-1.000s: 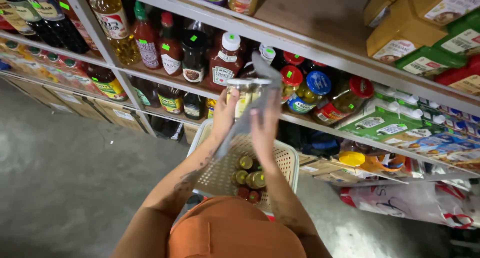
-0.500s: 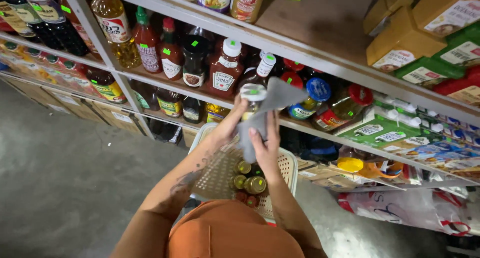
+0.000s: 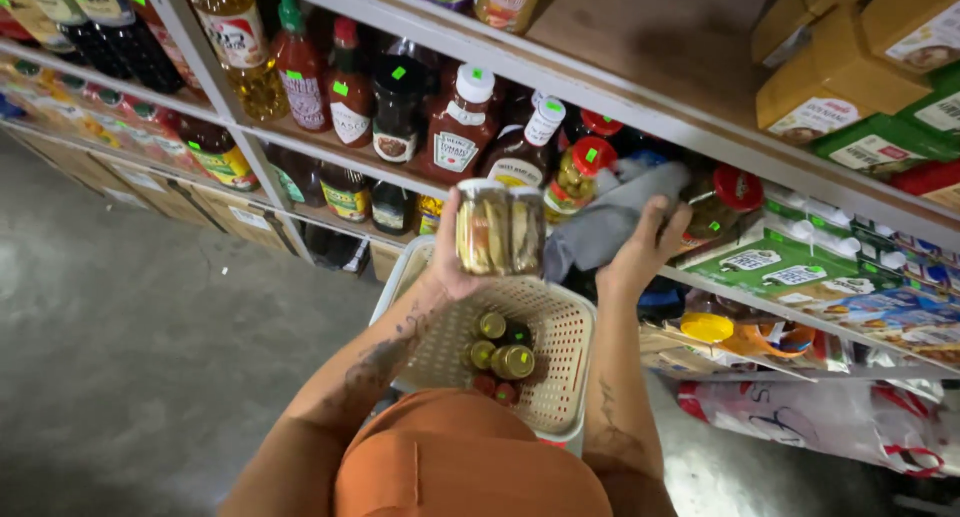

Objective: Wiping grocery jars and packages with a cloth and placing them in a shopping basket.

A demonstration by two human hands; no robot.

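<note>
Cloth (image 3: 600, 232) shelfward, one jar (image 3: 498, 229) (upright)

Dim, warm light; soft focus, stretched edges.

Jar (image 3: 499, 229) base hidden behind left hand (image 3: 450, 267); right hand (image 3: 640, 252) palm hidden against grey cloth (image 3: 600, 227).

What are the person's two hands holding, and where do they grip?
The left hand holds a glass jar around its side. The right hand holds a grey cloth, bunched against its palm.
</note>
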